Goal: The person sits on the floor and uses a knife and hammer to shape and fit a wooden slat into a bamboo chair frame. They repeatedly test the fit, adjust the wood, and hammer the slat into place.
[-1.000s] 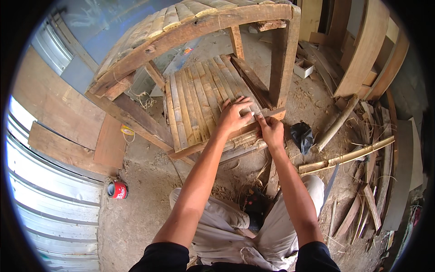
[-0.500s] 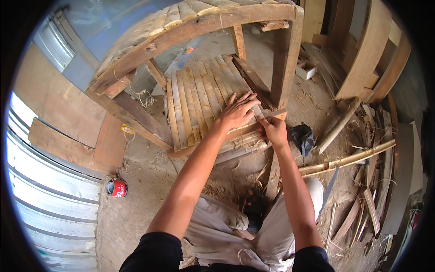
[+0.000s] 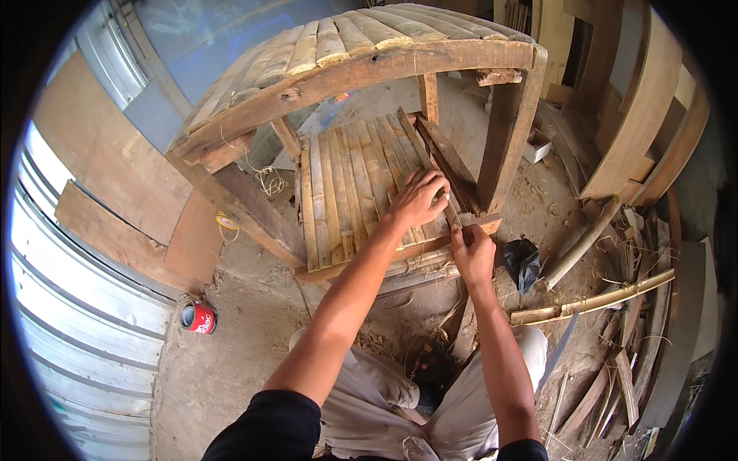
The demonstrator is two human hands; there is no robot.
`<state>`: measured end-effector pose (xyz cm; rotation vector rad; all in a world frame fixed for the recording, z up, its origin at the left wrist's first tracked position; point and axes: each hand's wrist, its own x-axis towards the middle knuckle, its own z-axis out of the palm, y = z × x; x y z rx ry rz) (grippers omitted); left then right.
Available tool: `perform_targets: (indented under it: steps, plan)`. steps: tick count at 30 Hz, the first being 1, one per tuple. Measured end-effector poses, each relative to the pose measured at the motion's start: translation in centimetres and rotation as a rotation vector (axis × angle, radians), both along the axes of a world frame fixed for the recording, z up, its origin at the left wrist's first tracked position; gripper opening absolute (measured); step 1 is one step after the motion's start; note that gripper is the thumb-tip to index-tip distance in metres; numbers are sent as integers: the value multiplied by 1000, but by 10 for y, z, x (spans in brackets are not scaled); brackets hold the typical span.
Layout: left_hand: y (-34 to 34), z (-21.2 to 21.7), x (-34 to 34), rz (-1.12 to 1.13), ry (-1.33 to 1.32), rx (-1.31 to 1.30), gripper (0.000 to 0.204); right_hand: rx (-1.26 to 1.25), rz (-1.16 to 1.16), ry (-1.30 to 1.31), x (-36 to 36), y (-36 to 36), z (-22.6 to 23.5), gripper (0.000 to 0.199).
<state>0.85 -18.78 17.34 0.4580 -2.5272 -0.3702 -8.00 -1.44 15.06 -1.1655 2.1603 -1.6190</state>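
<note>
Left hand (image 3: 419, 198) flat on the lower shelf (image 3: 338, 192) of slats, fingers (image 3: 430, 180) spread and pressing down near its right edge; right hand (image 3: 473, 253) just below, at the front rail (image 3: 369, 265), fingers curled around a thin strip (image 3: 452, 217) that runs up between the two hands; hard to tell whether strip is slat, blade or tool, too small and partly hidden by the thumbs.

Strip lying against the shelf's right corner, close to the upright post (image 3: 503, 138); shelf sitting low under the curved slatted top (image 3: 346, 42) of the wooden frame, frame standing on the dirt floor (image 3: 246, 307).

Likely light and stiff, springy along its length, prone to splitting along the grain; edges probably sharp and splintery, surface dry rather than slippery. Best held near the lower end in a firm pinch, with the flat of the other hand steadying the neighbouring slats, much as now; bending sideways would probably crack it.

Around: red can (image 3: 198, 316) on the floor at left, corrugated sheet (image 3: 69, 307) beyond it, black bag (image 3: 523, 260) right of the hands, bamboo pole (image 3: 596, 300) and loose offcuts at right.
</note>
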Motion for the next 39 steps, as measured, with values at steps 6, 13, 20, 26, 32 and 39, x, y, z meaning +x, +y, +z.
perform_targets:
  steps: [6,13,20,26,32,39]
  plan:
    - [16,24,4,-202,148,-208,31,-250,26,317,-15,22,19,16]
    - [87,117,-8,-319,543,-500,12,-599,95,254,-54,62,34,74]
    - [129,193,0,-433,846,262,18,-464,191,177,-42,70,33,52]
    - [133,223,27,-462,1192,275,22,-411,-132,430,-19,71,28,49]
    - [137,236,33,-227,1181,440,21,-106,104,-25,-5,109,-9,32]
    - [143,136,30,-187,851,776,16,-99,6,-165,104,207,-56,21]
